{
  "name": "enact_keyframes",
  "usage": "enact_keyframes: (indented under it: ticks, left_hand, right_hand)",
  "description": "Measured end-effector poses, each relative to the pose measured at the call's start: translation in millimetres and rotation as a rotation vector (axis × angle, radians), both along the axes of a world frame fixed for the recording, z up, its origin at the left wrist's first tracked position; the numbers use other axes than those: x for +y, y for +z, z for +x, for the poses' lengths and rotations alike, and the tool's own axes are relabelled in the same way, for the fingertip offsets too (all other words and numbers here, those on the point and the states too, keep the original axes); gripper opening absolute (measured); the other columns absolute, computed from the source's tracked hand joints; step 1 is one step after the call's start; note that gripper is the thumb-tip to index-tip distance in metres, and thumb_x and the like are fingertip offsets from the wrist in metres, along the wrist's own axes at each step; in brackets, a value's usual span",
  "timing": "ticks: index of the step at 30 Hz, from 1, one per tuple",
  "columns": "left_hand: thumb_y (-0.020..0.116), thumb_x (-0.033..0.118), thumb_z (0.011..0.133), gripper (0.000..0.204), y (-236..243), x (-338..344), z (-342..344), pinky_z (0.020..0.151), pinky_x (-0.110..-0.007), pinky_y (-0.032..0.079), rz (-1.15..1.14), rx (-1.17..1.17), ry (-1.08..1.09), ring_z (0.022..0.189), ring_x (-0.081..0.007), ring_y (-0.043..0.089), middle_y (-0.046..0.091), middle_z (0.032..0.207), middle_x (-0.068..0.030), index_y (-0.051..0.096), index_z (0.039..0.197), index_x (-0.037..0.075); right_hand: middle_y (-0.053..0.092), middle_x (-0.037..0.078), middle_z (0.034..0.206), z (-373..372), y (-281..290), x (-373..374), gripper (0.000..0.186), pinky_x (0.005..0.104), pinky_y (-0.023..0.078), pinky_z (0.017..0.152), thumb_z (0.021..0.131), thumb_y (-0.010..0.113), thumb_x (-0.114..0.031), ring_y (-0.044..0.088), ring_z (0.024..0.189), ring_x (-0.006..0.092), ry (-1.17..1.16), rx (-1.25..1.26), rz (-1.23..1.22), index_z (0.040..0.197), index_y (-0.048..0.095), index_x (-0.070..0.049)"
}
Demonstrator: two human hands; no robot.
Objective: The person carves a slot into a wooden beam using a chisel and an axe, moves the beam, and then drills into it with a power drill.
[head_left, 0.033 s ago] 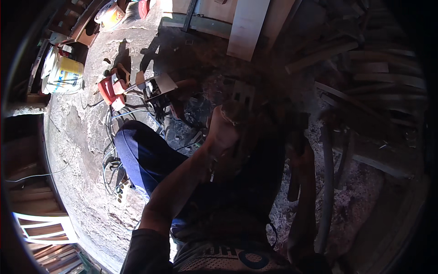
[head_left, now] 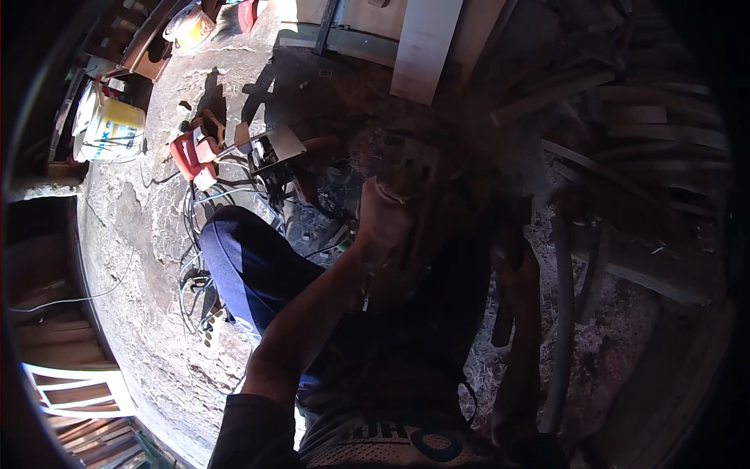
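In shadow in front of my body, my left hand (head_left: 383, 219) is closed around a wooden piece (head_left: 400, 187) with a pale, rounded end. Just beyond it is a pale block with dark rectangular slots (head_left: 418, 156); whether the two are joined I cannot tell. To the right, my right hand (head_left: 516, 270) is wrapped round a dark, long-shaped tool (head_left: 512, 223), its kind lost in the dimness. A dark strip (head_left: 503, 324) shows below that hand. My knee (head_left: 230, 242) in blue trousers is bent at the left.
A red power tool (head_left: 191, 156) and a metal-plated machine (head_left: 277, 148) lie on the floor among tangled cables (head_left: 195, 273). White buckets (head_left: 113, 129) stand at the far left. Boards (head_left: 426, 51) lean at the back. Stacked timber (head_left: 656, 141) and a grey curved pipe (head_left: 561, 313) are on the right.
The view has shifted very slightly. Both hands keep their holds, with the left hand and slotted block in nearly the same place.
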State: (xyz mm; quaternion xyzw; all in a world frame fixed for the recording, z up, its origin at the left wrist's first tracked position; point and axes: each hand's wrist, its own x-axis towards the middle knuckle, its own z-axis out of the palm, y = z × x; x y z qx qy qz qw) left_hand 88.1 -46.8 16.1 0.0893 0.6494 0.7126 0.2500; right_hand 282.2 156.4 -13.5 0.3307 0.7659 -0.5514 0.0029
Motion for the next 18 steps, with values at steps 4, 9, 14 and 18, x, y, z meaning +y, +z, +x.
enact_keyframes:
  ticks: [4, 9, 14, 18]
  left_hand:
    - [0.078, 0.007, 0.078, 0.013, 0.0, 3.3, -19.2, 0.06, -0.029, 0.048, 0.036, 0.124, -0.245, 0.07, -0.008, 0.061, 0.066, 0.076, -0.0021, 0.066, 0.081, 0.003]
    - [0.076, 0.008, 0.082, 0.011, -5.5, -7.3, -19.1, 0.058, -0.029, 0.047, 0.13, 0.214, -0.36, 0.07, -0.008, 0.062, 0.065, 0.072, 0.0007, 0.067, 0.083, 0.003]
    - [0.075, 0.011, 0.084, 0.012, -19.4, 39.0, -20.5, 0.063, -0.028, 0.05, -0.08, 0.045, 0.188, 0.074, -0.0085, 0.062, 0.068, 0.079, 0.0013, 0.072, 0.093, 0.003]
    - [0.076, 0.013, 0.086, 0.016, -55.6, 41.7, -40.5, 0.063, -0.027, 0.052, -0.097, 0.01, 0.099, 0.078, -0.0076, 0.065, 0.071, 0.087, -0.0012, 0.073, 0.098, 0.003]
  right_hand:
    - [0.062, 0.004, 0.088, 10.7, -12.6, -17.7, 0.055, 0.0295, 0.05, 0.057, 0.089, 0.07, -0.01, 0.061, 0.065, 0.0137, -0.214, -0.056, -0.201, 0.139, 0.048, -0.004]
    - [0.057, -0.001, 0.075, 23.9, -2.6, -30.7, 0.052, 0.0253, 0.043, 0.044, 0.088, 0.071, -0.011, 0.051, 0.049, 0.0082, -0.253, -0.051, -0.228, 0.135, 0.049, -0.006]
    - [0.056, 0.0, 0.075, 27.1, -3.5, -23.9, 0.046, 0.0258, 0.043, 0.043, 0.086, 0.073, -0.013, 0.053, 0.049, 0.0092, -0.245, -0.025, -0.124, 0.127, 0.052, -0.004]
    - [0.058, 0.001, 0.078, 19.8, -2.1, -30.3, 0.051, 0.0267, 0.044, 0.042, 0.087, 0.073, -0.014, 0.053, 0.048, 0.01, -0.282, -0.01, -0.273, 0.132, 0.05, -0.003]
